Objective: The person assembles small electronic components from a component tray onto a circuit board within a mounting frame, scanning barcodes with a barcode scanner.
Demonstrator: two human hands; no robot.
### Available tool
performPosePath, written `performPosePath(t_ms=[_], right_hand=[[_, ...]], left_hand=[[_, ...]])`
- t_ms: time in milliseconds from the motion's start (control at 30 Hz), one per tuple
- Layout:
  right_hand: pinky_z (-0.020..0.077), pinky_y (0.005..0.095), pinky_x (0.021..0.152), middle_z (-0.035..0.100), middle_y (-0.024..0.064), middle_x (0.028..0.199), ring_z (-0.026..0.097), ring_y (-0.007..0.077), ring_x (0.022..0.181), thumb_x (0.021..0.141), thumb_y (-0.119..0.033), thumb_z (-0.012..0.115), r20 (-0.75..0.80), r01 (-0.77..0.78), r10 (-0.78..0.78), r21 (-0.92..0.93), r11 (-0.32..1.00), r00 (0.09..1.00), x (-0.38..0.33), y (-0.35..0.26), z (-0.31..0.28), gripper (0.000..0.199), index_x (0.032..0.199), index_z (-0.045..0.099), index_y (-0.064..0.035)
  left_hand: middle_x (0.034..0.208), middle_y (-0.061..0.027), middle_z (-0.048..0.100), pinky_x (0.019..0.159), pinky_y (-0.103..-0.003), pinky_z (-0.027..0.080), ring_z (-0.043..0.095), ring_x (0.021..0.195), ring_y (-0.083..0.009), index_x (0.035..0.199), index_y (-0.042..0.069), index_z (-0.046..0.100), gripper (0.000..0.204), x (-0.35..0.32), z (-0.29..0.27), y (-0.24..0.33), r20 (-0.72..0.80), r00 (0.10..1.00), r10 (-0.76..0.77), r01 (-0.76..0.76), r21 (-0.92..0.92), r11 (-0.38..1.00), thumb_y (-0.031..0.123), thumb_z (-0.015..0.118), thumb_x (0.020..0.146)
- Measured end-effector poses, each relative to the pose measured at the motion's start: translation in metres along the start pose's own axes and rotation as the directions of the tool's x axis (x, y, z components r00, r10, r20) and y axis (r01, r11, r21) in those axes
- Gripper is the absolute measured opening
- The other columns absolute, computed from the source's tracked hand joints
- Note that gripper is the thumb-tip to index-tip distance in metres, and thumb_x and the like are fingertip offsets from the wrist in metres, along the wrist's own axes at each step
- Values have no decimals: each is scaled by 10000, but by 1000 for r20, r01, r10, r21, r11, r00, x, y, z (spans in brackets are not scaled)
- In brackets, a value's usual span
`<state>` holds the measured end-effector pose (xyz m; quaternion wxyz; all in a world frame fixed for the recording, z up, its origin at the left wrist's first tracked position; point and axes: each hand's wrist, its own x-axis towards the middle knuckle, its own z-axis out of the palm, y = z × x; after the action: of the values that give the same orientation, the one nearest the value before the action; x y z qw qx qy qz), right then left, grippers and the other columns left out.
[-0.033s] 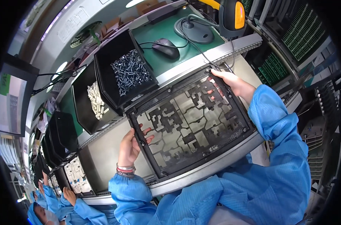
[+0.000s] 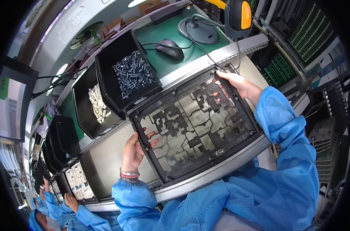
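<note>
A black rectangular pallet frame (image 2: 217, 154) with irregular cut-outs lies tilted across the rails in front of me. My left hand (image 2: 135, 149) grips its left edge, thumb on the outer side and fingers showing through an opening. At the far right corner, my right hand (image 2: 242, 85) holds the frame with the thumb along its top edge; the other fingers are hidden beneath. Pinkish-red pieces (image 2: 221, 90) sit in the frame near that hand. Pale surface shows through the cut-outs.
Beyond the frame stand a black bin of small dark parts (image 2: 132, 73) and a bin of white parts (image 2: 97, 104). A mouse (image 2: 169, 50) and a yellow-black scanner (image 2: 238, 19) on a stand are farther back. Co-workers' hands (image 2: 71, 202) work beside white boards (image 2: 78, 181) at left.
</note>
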<state>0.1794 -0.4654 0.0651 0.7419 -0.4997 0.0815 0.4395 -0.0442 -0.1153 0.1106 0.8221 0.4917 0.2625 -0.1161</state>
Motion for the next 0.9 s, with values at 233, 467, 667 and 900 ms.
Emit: performPosePath(t_ms=[233, 467, 667, 900], right_hand=[[510, 340, 453, 477, 44, 748, 605, 233, 637, 897, -399, 495, -88, 93, -100, -82, 992, 991, -7, 4, 2, 341, 894, 519, -58], [434, 358, 867, 558, 215, 1079, 558, 335, 992, 862, -236, 528, -47, 210, -920, -968, 138, 388, -145, 14, 23, 429, 1200, 446, 13], [478, 261, 623, 626, 83, 893, 601, 126, 721, 839, -61, 569, -592, 125, -691, -789, 601, -414, -309, 120, -86, 275, 1094, 476, -14], [494, 424, 572, 634, 150, 677, 623, 320, 633, 859, -306, 556, -589, -439, -625, -447, 780, -512, -375, 195, -185, 311, 1054, 517, -67]], left_hand=[[1185, -264, 501, 834, -385, 508, 572, 988, -398, 1256, -7, 363, 426, 7, 7, 0, -32, 999, -5, 6, 20, 1000, 298, 282, 970], [1213, -295, 433, 971, -450, 400, 465, 1126, -380, 1246, -14, 367, 424, 11, 11, 4, 75, 997, -13, 16, -52, 999, 286, 403, 948], [1235, -166, 494, 905, -324, 398, 493, 1129, -262, 1239, 96, 445, 436, 17, 11, 14, 266, 961, -80, 25, 203, 979, 378, 467, 907], [1267, -115, 492, 871, -326, 430, 514, 1119, -246, 1254, 109, 450, 410, 25, -2, -3, 137, 991, -4, -18, 159, 987, 358, 418, 930]])
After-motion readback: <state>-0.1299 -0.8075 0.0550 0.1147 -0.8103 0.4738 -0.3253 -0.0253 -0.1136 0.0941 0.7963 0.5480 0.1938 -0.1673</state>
